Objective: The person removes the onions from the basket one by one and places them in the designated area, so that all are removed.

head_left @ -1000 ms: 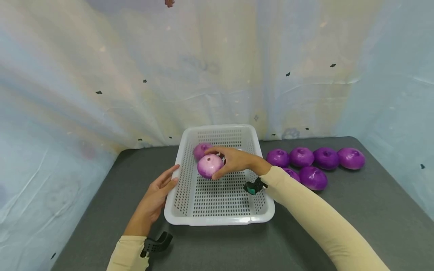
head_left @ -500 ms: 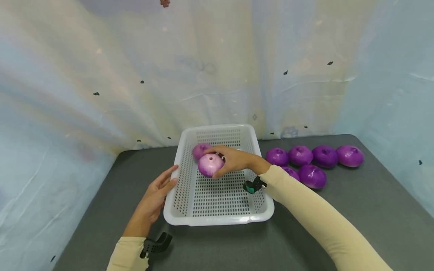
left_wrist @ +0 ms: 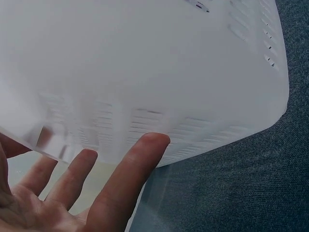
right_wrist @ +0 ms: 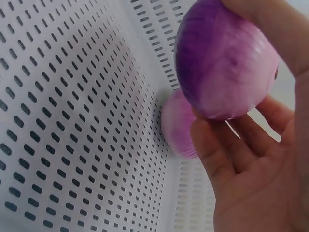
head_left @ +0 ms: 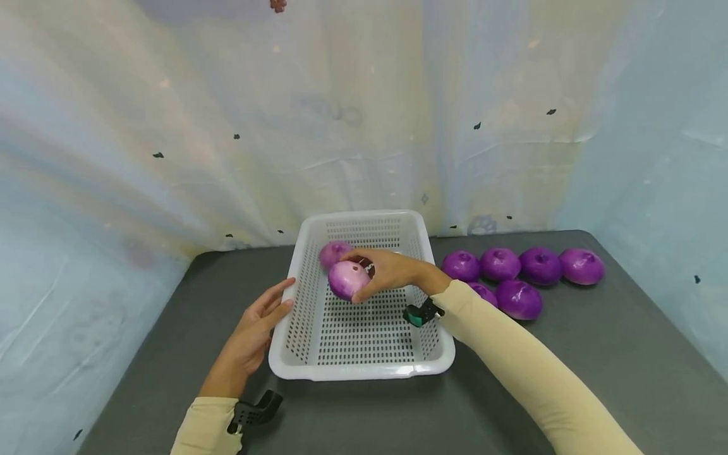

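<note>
A white slotted plastic basket [head_left: 364, 373] stands on the dark table. Inside it, one purple onion [head_left: 334, 254] lies by the far left wall. Over the basket, my right hand [head_left: 389, 270] holds a paler purple-and-white onion [head_left: 345, 282] between thumb and fingers, its root spot facing up and to the right. The right wrist view shows this held onion [right_wrist: 224, 60] just in front of the other one [right_wrist: 177, 124]. My left hand [head_left: 256, 328] touches the basket's left rim. In the left wrist view, its fairly straight, spread fingers [left_wrist: 140, 159] are against the outer wall [left_wrist: 145, 63].
Several purple onions [head_left: 519, 300] sit in two rows on the table right of the basket, partly behind my right sleeve [head_left: 500, 335]. A pale patterned curtain [head_left: 364, 126] hangs behind the table [head_left: 580, 354]. Black straps are on both wrists.
The held onion has turned slightly, its root spot shifting toward the right. The whole scene has slid a little left in the head view. My left hand stays at the rim.
</note>
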The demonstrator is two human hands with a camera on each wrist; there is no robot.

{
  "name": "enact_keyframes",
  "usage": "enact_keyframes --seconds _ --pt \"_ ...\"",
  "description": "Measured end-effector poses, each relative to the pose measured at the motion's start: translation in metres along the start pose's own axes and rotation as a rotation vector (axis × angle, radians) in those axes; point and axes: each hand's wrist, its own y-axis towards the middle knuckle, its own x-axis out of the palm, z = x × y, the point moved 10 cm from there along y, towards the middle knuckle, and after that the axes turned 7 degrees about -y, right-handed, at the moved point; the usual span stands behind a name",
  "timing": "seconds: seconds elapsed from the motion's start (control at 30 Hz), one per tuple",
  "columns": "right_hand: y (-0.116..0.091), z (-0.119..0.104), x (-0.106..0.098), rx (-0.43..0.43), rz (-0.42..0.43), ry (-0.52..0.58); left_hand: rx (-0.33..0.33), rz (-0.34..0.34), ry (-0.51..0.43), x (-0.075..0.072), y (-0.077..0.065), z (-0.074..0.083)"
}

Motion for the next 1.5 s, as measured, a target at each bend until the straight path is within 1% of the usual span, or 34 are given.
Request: enact_keyframes --seconds 0.23,0.53,0.83,1.07,1.2,1.4,1.5 --pt "-0.0009 -0.002 0.0011 -0.042 0.0 0.051 -0.013 -0.005 0.001 -0.0003 0.0016 0.0" --pt "0.0006 -0.0045 -0.0014 -0.094 0.001 0.082 -0.015 -0.028 0.01 -0.0024 0.0046 0.0038" --pt "0.0002 -0.003 -0.002 -0.065 0.009 0.068 -0.015 -0.013 0.015 -0.0032 0.0021 0.0043" --pt "-0.0008 -0.0039 -0.0056 -0.079 0.041 0.036 -0.013 -0.014 0.004 -0.0031 0.0029 0.0039" --pt "-0.0006 -0.0032 -0.0052 -0.078 0.041 0.045 -0.016 -0.01 -0.003 -0.0035 0.0031 0.0037" --pt "-0.0007 -0.0057 -0.0046 -0.098 0.033 0.068 -0.019 -0.009 -0.002 -0.0032 0.0032 0.0032" --pt "-0.0006 -0.0059 -0.0049 -0.1 0.038 0.06 -0.019 -0.01 0.002 -0.0035 0.003 0.0031"
